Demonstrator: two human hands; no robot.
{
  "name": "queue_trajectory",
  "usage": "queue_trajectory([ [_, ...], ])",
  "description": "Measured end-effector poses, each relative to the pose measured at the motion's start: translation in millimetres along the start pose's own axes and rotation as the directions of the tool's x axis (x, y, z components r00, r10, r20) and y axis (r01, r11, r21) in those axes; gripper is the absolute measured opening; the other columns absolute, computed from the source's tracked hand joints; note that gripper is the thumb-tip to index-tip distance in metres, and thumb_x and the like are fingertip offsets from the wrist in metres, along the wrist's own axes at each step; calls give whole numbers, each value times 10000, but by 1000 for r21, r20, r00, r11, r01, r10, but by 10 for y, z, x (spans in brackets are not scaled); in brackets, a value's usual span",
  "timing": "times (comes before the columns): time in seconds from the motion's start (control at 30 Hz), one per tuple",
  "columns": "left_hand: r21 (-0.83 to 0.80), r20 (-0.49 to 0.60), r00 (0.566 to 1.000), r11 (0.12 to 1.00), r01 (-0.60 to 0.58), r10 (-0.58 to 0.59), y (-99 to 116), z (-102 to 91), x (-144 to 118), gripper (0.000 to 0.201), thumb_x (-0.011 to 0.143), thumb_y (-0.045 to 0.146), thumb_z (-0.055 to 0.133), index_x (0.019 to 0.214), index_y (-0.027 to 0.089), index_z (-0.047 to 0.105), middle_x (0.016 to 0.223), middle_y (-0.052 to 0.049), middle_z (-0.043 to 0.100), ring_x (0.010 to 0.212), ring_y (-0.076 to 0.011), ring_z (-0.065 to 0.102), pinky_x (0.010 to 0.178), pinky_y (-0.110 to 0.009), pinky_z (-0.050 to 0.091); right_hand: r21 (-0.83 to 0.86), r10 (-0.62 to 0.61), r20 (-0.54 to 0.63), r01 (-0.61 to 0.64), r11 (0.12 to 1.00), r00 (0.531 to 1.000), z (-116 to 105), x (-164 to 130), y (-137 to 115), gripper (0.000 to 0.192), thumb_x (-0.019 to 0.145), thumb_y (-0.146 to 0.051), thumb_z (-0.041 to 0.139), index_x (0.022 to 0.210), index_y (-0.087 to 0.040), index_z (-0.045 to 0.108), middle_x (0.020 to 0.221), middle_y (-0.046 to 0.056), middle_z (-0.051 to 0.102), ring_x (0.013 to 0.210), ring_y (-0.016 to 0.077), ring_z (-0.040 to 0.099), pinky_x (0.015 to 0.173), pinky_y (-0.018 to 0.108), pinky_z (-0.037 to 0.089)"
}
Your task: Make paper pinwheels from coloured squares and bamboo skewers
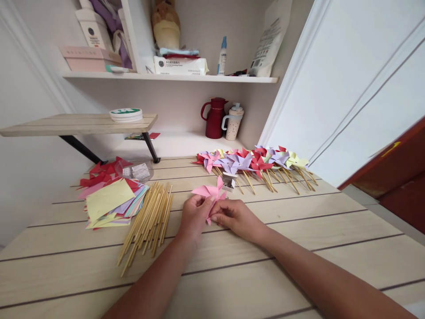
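A pink paper pinwheel (pixel 212 191) is held between my two hands, above the middle of the table. My left hand (pixel 195 215) grips it from the left, thumb laid against the paper. From the right, my right hand (pixel 234 216) pinches at its lower blade with thumb and fingers; whether something small sits in that pinch is hidden. Just behind the hands stands a small open box (pixel 229 181) with shiny bits inside. Left of my hands lies a loose bundle of thin wooden sticks (pixel 149 217).
Finished pinwheels on sticks (pixel 255 161) lie in a row at the back right. Stacked coloured paper sheets (pixel 111 201) and red paper pieces (pixel 102 173) are at left, beside a clear plastic pack (pixel 141 172). A raised wooden shelf (pixel 83 124) overhangs the back left. A red jug (pixel 215 118) and tumbler (pixel 234 122) stand behind.
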State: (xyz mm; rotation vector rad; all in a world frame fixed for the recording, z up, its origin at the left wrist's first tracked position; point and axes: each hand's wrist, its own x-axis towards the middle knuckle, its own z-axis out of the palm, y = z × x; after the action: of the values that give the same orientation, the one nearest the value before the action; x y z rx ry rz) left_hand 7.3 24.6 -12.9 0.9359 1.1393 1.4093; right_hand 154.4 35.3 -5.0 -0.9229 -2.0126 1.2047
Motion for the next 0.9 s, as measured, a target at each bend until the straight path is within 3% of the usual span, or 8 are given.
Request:
queue_trajectory([
  [0.23,8,-2,1000,1000,2,-2,6,-27,16,260,680,372,773,655,141,656,582,3,602,516,-109,505,492,-216,379,35,-9,-32,10,999,999,2,-6,-42,164,891,-260,596,798,-177,701,659,-20,557,602,118,453,571,246,352],
  [0.43,-94,-69,998,995,-11,5,-36,-80,82,270,650,372,801,730,131,709,672,-28,678,609,-134,574,592,-239,419,62,-64,-297,86,994,953,-62,-13,-114,180,901,-341,606,861,-187,691,727,3,622,647,141,560,631,275,448],
  [0.57,-184,-81,997,983,-3,-13,-31,-86,83,295,618,377,827,739,133,714,686,-31,691,597,-130,573,567,-233,398,120,-68,-402,126,985,913,-107,3,-68,201,901,-377,612,925,-191,681,757,3,617,638,142,577,635,293,476],
  [0.77,-234,-104,995,972,-31,6,-8,-63,59,308,595,370,852,729,129,714,698,-28,694,588,-117,578,581,-228,410,126,-103,-451,178,976,886,-113,18,7,295,910,-372,605,1163,-221,608,835,2,608,631,141,593,664,322,505],
  [0.9,-256,-98,995,966,-32,8,-14,-85,53,341,579,361,868,771,118,724,776,-62,727,667,-145,630,653,-250,456,18,-178,-449,208,978,875,-115,22,-1,313,894,-285,586,1202,-240,618,968,38,583,710,154,583,686,330,514],
])
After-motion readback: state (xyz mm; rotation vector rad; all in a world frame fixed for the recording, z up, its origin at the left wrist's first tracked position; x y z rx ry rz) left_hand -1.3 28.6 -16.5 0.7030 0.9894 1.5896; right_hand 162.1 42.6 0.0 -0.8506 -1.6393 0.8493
